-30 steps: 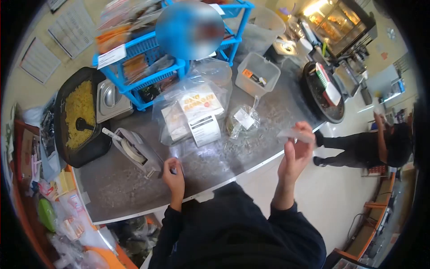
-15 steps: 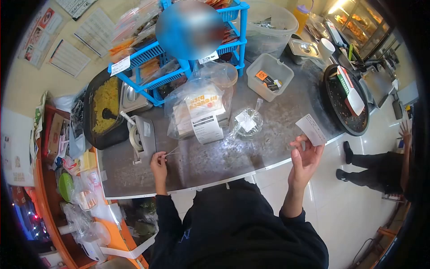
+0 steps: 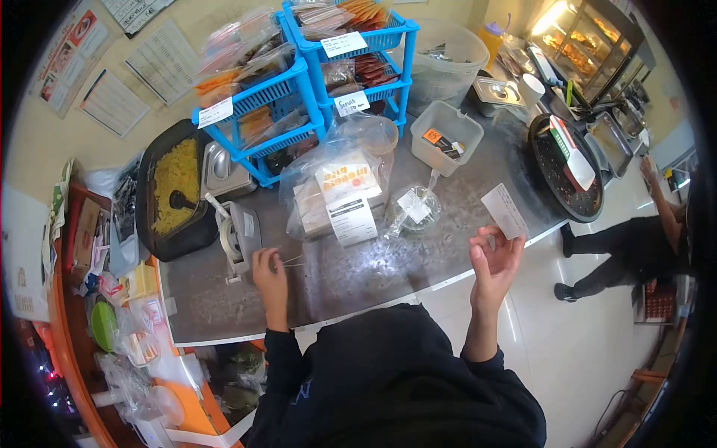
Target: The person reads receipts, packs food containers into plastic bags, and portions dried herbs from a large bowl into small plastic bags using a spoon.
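Between the fingertips of my right hand (image 3: 496, 263) is a small printed paper slip (image 3: 505, 210), raised over the counter's front edge. My left hand (image 3: 269, 285) is low over the counter beside the tape dispenser (image 3: 237, 237), its fingers closed on a thin pale strand (image 3: 294, 262); whether this is tape or a band I cannot tell. Ahead of my hands sits a clear plastic bag (image 3: 306, 187) with a printed paper package (image 3: 347, 179) and a receipt (image 3: 353, 222) on its front. To its right lies a round clear container (image 3: 418, 209) in plastic, a white label on top.
Blue tiered baskets (image 3: 317, 123) of packets rise behind the bag. A translucent tub (image 3: 448, 149) stands right of them. At right is a round black pan (image 3: 541, 160), at left a dark tray (image 3: 146, 216) of yellow food. Another person (image 3: 635, 243) stands beyond the counter.
My left hand has shifted slightly, its fingers bent more over the strand. My right hand still has the slip. The view has tilted a little, and the other person has moved an arm.
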Action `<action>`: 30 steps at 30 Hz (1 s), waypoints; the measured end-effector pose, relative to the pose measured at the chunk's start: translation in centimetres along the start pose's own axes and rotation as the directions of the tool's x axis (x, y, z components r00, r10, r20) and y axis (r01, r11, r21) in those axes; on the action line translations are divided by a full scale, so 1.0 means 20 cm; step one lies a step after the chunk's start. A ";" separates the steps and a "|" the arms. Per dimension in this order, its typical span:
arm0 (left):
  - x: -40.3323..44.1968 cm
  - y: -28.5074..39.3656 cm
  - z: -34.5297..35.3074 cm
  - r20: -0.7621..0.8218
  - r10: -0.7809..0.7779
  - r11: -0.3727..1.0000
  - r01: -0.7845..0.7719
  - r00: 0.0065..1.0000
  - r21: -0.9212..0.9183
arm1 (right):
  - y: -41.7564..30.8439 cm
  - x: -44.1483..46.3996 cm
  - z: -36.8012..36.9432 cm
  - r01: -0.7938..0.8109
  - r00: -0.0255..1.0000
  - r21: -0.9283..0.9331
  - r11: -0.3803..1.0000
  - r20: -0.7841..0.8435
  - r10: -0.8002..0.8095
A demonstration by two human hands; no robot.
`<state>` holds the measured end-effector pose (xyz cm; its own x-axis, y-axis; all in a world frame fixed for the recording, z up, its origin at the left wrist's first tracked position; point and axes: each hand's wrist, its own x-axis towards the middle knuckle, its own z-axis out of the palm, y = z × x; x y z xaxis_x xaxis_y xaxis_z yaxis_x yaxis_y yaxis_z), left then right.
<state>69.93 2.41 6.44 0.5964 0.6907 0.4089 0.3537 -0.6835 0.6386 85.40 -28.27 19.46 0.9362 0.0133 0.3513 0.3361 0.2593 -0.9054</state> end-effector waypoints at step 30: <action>-0.09 0.49 0.11 0.875 0.099 0.412 0.781 0.474 -0.470 | -0.06 -0.09 0.01 0.157 0.959 -0.194 0.968 -0.202 -0.196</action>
<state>73.85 -6.11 10.60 0.9482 0.0536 -0.3133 0.2728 0.3685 0.8887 83.33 -28.34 20.11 0.8533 -0.2335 0.4663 0.4924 0.0662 -0.8679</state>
